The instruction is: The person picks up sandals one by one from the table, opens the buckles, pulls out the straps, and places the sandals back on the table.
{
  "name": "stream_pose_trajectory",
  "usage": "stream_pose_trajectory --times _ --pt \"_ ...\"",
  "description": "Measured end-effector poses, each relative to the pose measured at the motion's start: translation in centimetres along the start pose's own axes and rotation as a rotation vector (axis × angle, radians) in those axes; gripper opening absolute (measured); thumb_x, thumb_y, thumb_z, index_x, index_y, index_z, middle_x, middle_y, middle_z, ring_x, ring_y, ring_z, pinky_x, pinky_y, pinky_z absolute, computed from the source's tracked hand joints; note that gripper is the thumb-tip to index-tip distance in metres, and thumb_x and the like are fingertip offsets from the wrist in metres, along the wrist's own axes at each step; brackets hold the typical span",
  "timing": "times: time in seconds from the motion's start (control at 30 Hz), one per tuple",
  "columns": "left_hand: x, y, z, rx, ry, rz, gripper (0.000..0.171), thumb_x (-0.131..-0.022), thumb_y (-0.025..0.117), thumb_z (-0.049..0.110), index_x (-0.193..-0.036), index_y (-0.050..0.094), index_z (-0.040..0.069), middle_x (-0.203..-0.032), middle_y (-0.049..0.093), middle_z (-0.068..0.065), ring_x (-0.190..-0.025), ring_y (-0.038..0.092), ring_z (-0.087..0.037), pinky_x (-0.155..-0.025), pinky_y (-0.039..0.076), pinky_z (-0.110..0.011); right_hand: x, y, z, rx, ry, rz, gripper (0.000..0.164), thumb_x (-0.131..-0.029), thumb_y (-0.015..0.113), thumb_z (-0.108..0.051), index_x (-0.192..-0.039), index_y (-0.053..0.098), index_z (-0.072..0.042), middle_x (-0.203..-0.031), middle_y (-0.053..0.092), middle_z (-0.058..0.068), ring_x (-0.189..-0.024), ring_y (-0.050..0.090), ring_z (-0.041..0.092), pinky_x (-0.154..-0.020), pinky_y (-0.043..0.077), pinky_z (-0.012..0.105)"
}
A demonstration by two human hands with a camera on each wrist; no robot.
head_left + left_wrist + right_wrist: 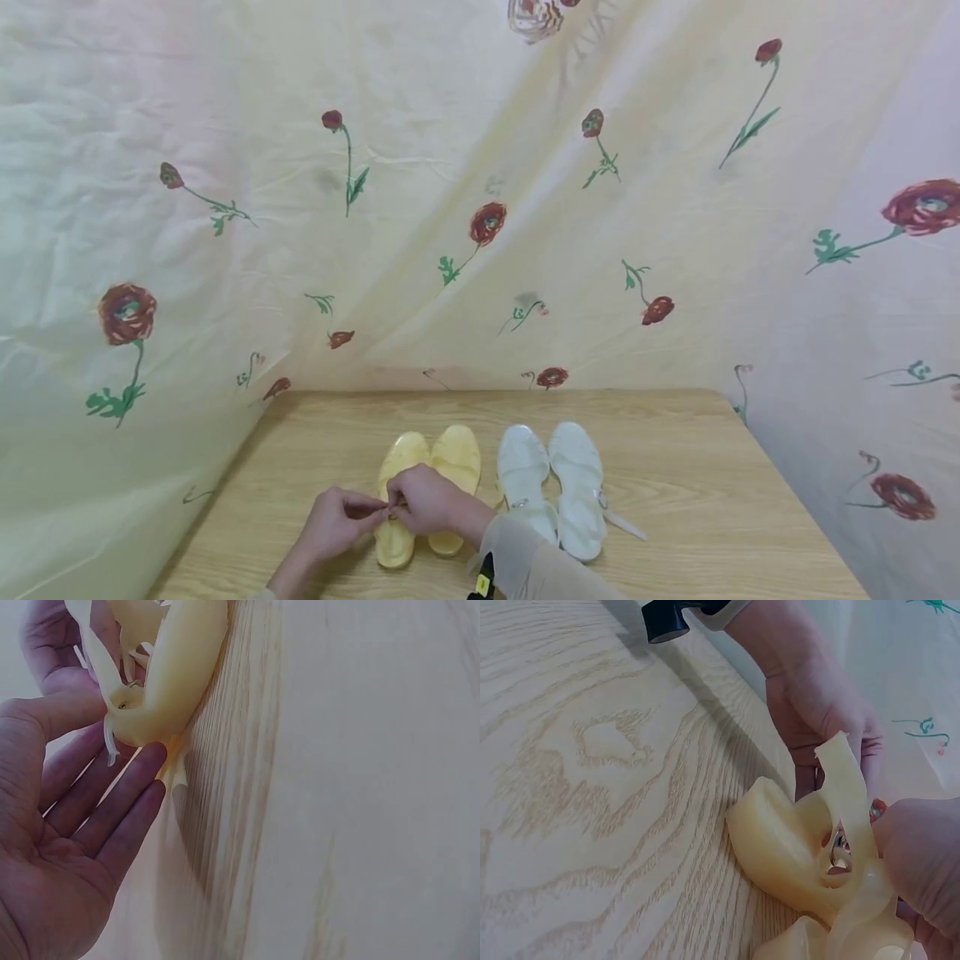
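Two yellow sandals stand side by side on the table, and both hands meet over the ankle strap of the left yellow sandal (393,546). The left hand (337,525) pinches the strap (105,656) between thumb and fingers at the sandal's side, its other fingers stretched out below. My right hand (429,498) reaches in from the other side, fingertips pinching the strap near its metal buckle (840,855). A loose strap end (840,754) sticks up beside the buckle. The right yellow sandal (459,454) is partly hidden behind the right hand.
To the right stand a white sandal (522,462) and its mate (577,467), whose unfastened strap (624,525) stretches out sideways over the wood-grain table (697,483). A flower-patterned cloth (420,275) hangs behind and at the sides. The right sleeve (536,562) overlaps the table's front.
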State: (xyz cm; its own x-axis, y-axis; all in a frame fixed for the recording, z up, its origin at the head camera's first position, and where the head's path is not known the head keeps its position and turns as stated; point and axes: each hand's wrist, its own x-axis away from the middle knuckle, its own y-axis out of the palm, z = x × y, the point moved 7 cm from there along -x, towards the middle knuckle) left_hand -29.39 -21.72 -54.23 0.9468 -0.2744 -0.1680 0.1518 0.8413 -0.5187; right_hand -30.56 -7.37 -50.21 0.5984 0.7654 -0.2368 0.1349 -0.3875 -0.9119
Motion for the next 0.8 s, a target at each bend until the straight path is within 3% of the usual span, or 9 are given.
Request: stream_pose_trajectory --times 0.2,0.47,0.67,0.8 --pt "-0.06 0.13 -0.20 0.014 0.002 0.012 0.015 -0.090 0.085 0.019 -0.100 0.084 0.007 -0.097 0.084 -0.010 -0.083 0.077 -0.004 -0.077 0.061 -0.020 -0.25 0.20 -0.26 0.060 -0.042 0.000 0.015 -0.092 0.070 -0.005 -0.083 0.065 -0.015 -0.074 0.062 -0.010 -0.066 0.043 -0.006 -0.060 0.033 0.003" --pt "0.20 -0.22 -0.23 -0.024 -0.048 0.055 0.015 -0.089 0.086 0.018 -0.099 0.085 0.007 -0.098 0.084 -0.010 -0.086 0.074 0.001 -0.081 0.057 -0.017 -0.53 0.15 -0.19 0.039 -0.040 0.031 0.015 -0.091 0.074 -0.005 -0.092 0.083 -0.017 -0.086 0.080 -0.011 -0.072 0.057 -0.011 -0.069 0.042 -0.001" --pt "0.30 -0.29 0.26 -0.041 -0.044 0.040 0.014 -0.089 0.085 0.018 -0.098 0.085 0.007 -0.098 0.084 -0.011 -0.083 0.075 -0.001 -0.078 0.058 -0.018 -0.56 0.42 -0.51 0.079 -0.064 0.022 0.014 -0.092 0.074 -0.007 -0.092 0.084 -0.017 -0.085 0.079 -0.010 -0.076 0.065 -0.007 -0.071 0.046 0.001" --pt "0.44 -0.36 0.23 -0.039 -0.045 0.037 0.015 -0.089 0.086 0.018 -0.099 0.085 0.007 -0.099 0.084 -0.011 -0.082 0.075 -0.003 -0.078 0.059 -0.019 -0.40 0.35 -0.79 0.100 -0.080 0.037 0.014 -0.091 0.072 -0.005 -0.089 0.081 -0.016 -0.084 0.075 -0.008 -0.076 0.064 -0.004 -0.069 0.045 0.002"
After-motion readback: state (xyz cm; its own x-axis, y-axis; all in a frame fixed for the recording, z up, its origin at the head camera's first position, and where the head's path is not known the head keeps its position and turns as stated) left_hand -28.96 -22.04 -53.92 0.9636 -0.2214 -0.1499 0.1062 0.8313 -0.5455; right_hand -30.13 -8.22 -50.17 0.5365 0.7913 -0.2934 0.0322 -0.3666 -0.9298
